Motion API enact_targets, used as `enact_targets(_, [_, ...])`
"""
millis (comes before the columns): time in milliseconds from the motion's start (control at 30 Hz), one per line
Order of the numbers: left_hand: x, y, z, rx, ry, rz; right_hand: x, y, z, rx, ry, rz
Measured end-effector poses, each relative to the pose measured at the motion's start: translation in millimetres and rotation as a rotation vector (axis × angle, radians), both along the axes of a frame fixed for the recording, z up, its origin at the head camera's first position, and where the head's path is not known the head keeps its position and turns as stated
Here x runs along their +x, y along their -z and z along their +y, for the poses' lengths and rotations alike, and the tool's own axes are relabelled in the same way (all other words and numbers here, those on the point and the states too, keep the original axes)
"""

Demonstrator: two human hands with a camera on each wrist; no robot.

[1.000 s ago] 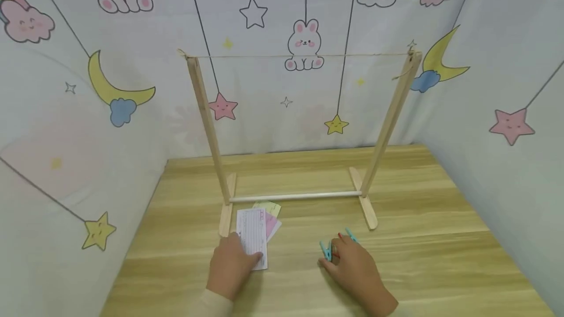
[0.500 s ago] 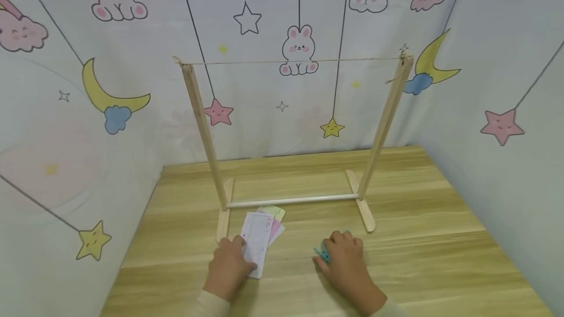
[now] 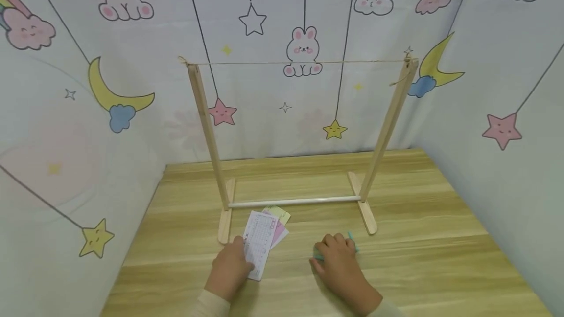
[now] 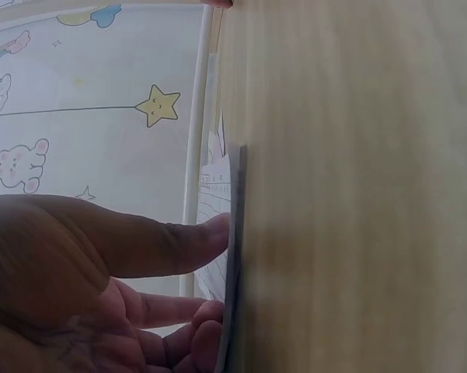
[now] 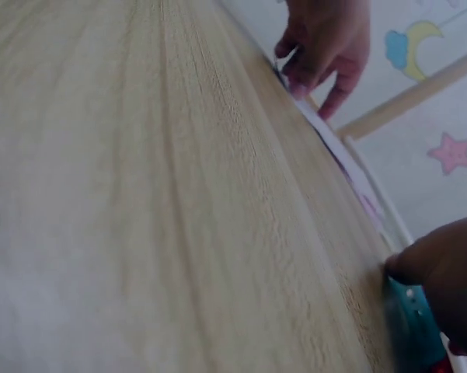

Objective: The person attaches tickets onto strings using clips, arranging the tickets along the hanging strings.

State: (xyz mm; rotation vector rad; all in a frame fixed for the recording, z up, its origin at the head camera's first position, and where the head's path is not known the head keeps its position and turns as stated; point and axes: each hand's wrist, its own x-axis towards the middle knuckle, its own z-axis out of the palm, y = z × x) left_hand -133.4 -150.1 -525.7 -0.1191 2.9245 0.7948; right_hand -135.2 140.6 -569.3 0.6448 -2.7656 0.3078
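Pinching one white slip [image 3: 262,241]: left hand [image 3: 228,269]. Right hand [image 3: 341,265] curled round clips [image 5: 412,325], count hidden.

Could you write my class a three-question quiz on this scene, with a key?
1. True or false: the string runs between the tops of the two wooden posts.
2. Choose one: the left hand grips A) the white rod, B) the printed slip, C) a wall star.
3. Short answer: what colour is the object under the right hand?

Key: 1 true; 2 B; 3 teal.
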Motion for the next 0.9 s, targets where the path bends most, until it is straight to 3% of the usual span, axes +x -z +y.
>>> enact_targets(233, [-1.6,-3.3,-2.1,0.045,0.011,-0.005,0.2,-1.3,-0.7,-0.016,-0.038,0.025])
enact_targets(433, [1.3,-1.3,-2.7,0.041,-0.025,-0.025,1.5,1.2,2.1,-0.072,-0.055,0.061])
enact_targets(700, [2.0,1.7,1.1,0.038,-0.050,0.055,0.9,2.1,3.7,-0.104,-0.057,0.102])
enact_targets(900, [2.6,-4.5,1.2,0.019,-0.129,0.026,1.4,-0.8,2.5,-0.118,-0.051,0.112])
